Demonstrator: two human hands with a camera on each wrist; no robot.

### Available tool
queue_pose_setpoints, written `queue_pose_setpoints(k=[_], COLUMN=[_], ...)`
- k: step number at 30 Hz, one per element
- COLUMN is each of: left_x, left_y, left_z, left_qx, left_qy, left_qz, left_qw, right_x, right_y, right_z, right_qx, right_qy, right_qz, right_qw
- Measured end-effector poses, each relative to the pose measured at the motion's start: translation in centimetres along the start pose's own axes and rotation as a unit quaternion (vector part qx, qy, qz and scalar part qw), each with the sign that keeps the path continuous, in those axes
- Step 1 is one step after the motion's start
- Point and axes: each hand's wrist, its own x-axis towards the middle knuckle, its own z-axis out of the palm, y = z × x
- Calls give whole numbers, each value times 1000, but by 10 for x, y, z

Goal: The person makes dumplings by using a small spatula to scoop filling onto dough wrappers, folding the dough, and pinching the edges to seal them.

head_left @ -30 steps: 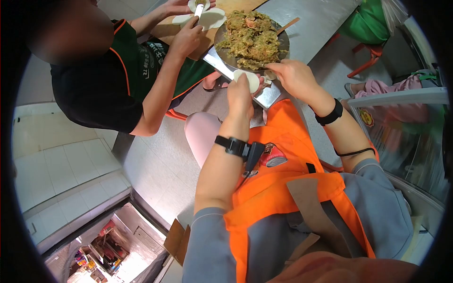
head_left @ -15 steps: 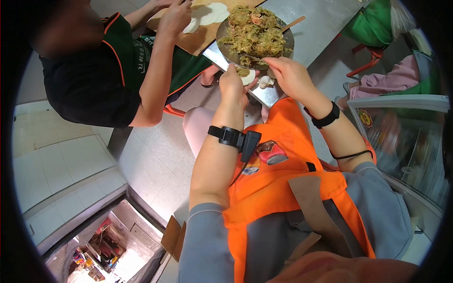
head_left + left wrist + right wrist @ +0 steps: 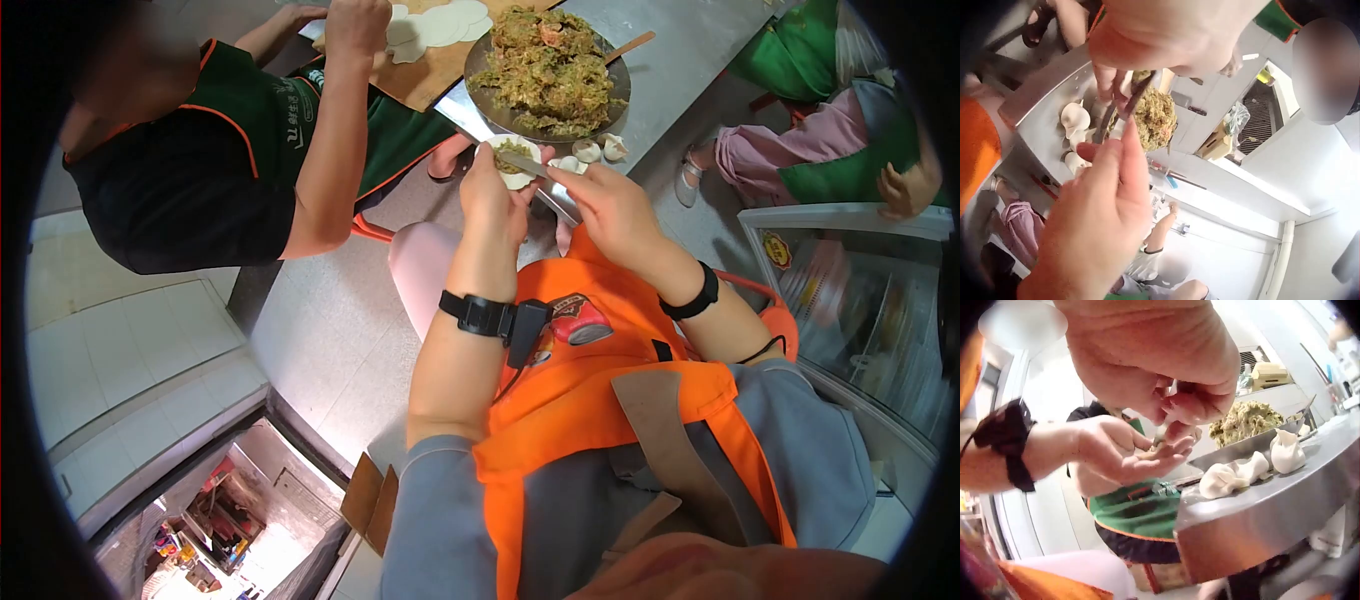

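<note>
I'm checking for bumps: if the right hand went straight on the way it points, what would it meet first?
Most likely the wrapper in the left hand; the blade in the right hand reaches over it, though depth is unclear.

Seen from the head camera, a smooth metal table (image 3: pixel 680 70) gleams at 1 o'clock; near 12 sit a matt wooden board (image 3: pixel 418 85), rough, moist-looking filling (image 3: pixel 548 85), a smooth metal blade (image 3: pixel 526 164) and a matt, smooth dough wrapper (image 3: pixel 512 182). Cloth apron (image 3: pixel 590 370) at 4, glossy, clear door (image 3: pixel 855 310) at 3, matt cardboard (image 3: pixel 366 502) at 7.
</note>
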Motion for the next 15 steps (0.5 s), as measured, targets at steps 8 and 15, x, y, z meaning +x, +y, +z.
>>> queue_pose_setpoints(k=[8, 15], left_x=[-22, -30], left_y=[-2, -2], left_z=[-3, -9], left_qx=[-129, -75], left_qy=[-109, -138], left_qz=[12, 18], left_qw=[986, 987], right_x=[-14, -13], right_y=[1, -6], right_z=[-20, -45], right_qx=[308, 41], right_qy=[-105, 62], right_qz=[191, -40], right_qw=[926, 996])
